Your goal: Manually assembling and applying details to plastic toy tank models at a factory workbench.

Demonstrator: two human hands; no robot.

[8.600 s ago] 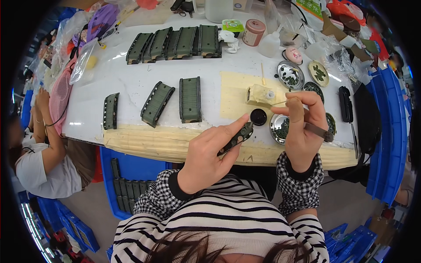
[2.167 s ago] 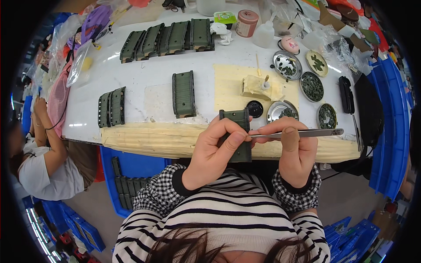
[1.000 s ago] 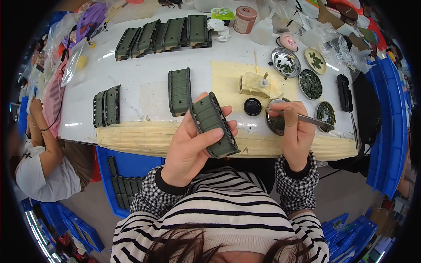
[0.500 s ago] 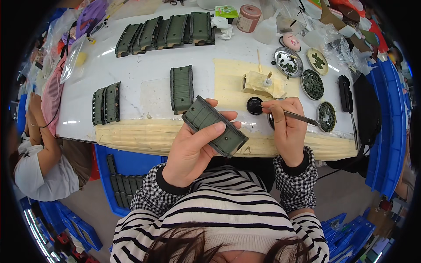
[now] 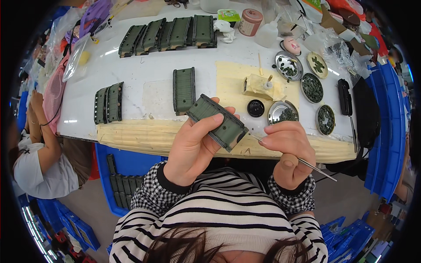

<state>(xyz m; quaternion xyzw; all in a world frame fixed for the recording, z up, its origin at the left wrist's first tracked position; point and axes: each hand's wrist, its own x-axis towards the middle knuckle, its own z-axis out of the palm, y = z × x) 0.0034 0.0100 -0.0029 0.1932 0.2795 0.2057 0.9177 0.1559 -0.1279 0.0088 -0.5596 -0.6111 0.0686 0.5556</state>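
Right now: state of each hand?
Left hand: closed on the green model hull.
Right hand: closed on the thin metal tool.

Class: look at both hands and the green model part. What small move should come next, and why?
Probably easing the thin metal tool in the right hand to the end of the green plastic tank hull. The left hand holds it tilted, and the tip sits beside it.

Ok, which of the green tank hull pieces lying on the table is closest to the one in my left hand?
The single green hull lying alone mid-table, just beyond the held hull in your left hand. The pair sits farther left; the row lies at the back.
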